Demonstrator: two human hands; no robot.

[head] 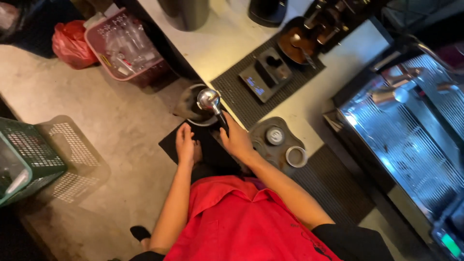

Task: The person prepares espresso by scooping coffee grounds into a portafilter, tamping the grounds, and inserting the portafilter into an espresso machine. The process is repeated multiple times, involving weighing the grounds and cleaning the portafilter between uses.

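steel portafilter (210, 100): basket over knock bin (193, 104), 12 o'clock of hands
right hand (237, 140): clenched round its handle
left hand (185, 144): flat on black mat (169, 144), released
risk: loose grip, portafilter drops into bin

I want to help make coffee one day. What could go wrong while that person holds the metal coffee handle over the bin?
1. The right hand holds the portafilter over the knock bin at the counter's edge; a slip might drop it on the floor.
2. The left hand rests on the black mat close below, so a hard knock could catch fingers.
3. Grounds might spill past the bin.
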